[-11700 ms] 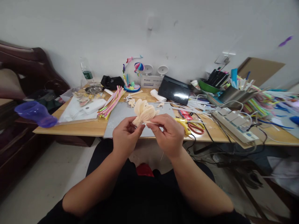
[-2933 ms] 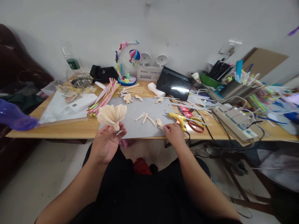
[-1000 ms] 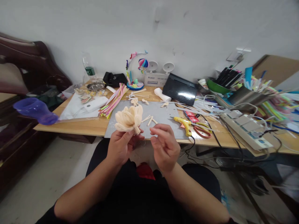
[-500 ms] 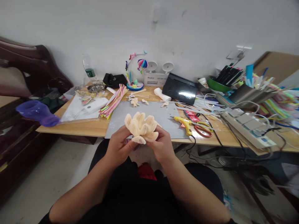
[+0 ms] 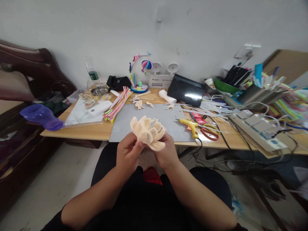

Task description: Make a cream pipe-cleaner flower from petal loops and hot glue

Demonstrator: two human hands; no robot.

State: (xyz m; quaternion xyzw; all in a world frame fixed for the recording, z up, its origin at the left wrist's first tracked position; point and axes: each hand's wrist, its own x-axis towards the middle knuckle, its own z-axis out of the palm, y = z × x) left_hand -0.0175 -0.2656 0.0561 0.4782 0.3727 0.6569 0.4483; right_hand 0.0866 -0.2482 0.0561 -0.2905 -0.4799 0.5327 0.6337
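Note:
A cream flower [image 5: 146, 132] with several fuzzy looped petals, looking like bent pipe cleaners, is held above my lap in front of the table edge. My left hand [image 5: 128, 151] is closed on its left side, the thumb pressed on a front petal. Around the right underside, my right hand [image 5: 166, 152] grips it with curled fingers. The base of the flower is hidden by the hands. Beyond it, small cream petal pieces [image 5: 139, 104] lie on the grey mat [image 5: 125, 125]. A yellow hot glue gun [image 5: 191, 126] rests at the mat's right edge.
Scissors [image 5: 210, 132] lie beside the glue gun, whose black cord drops over the table edge. A power strip [image 5: 261, 134] with plugs stands right. Coloured pipe cleaners [image 5: 117, 104] lie left of the mat. A black tray [image 5: 185, 90] and a balloon ornament [image 5: 139, 86] stand behind.
The flower has turned and tilted to the right in my hands, showing different petals. My left thumb has moved up onto a front petal.

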